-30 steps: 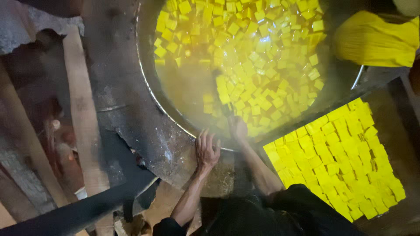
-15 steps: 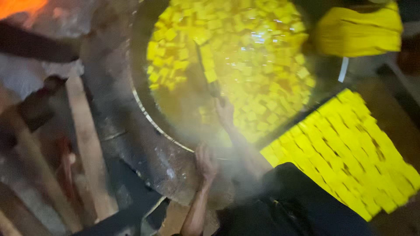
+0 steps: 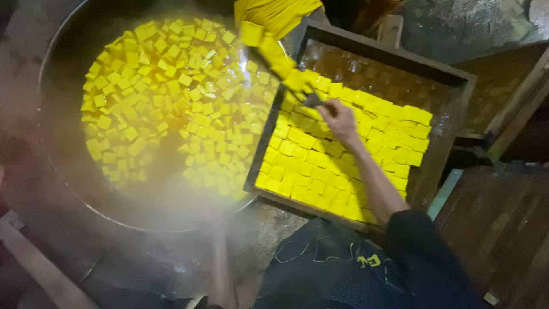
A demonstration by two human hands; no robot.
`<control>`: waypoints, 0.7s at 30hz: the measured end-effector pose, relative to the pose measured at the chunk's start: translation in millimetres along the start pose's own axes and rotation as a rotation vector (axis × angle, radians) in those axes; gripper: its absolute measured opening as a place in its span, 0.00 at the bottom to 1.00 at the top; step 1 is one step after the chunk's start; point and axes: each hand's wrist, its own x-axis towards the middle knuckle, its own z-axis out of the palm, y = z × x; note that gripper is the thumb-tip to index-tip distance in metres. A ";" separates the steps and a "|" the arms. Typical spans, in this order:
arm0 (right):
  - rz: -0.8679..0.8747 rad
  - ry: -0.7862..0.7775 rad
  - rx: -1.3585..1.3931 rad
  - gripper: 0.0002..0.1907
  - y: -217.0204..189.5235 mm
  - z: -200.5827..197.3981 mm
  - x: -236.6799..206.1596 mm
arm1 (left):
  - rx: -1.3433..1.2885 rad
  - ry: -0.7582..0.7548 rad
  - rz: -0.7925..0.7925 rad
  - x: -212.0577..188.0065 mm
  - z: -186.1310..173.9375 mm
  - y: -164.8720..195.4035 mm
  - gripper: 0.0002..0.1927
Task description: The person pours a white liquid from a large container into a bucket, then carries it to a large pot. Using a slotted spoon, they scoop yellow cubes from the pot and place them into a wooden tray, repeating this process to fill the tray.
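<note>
Right hand [image 3: 338, 119] over wooden tray [image 3: 457, 80], grip closed around dark utensil handle [image 3: 313, 100] carrying yellow cubes [image 3: 269, 48]. Left hand [image 3: 214, 226] at pan [image 3: 63, 34] rim, steam-blurred; grip cannot tell.

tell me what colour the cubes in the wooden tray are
Bright yellow cubes, in the dark wooden tray; head view.

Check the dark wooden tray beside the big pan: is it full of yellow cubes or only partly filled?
Partly filled. In the wooden tray, yellow cubes cover the near part, while the wet far corner is bare. The right hand is over the cubes.
</note>
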 end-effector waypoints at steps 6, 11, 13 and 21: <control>-0.033 0.001 -0.466 0.23 38.5 -139.5 21.3 | -0.179 0.044 0.348 106.7 55.7 108.5 0.16; -0.043 -0.095 -0.545 0.22 38.4 -151.3 46.9 | -0.340 0.001 0.580 173.3 107.4 211.5 0.16; -0.086 -0.089 -0.607 0.20 42.6 -148.7 50.9 | -0.402 -0.024 0.584 187.7 130.9 246.6 0.17; -0.303 0.107 -0.684 0.14 66.7 -146.6 42.3 | -0.337 -0.408 0.785 230.0 236.4 357.5 0.34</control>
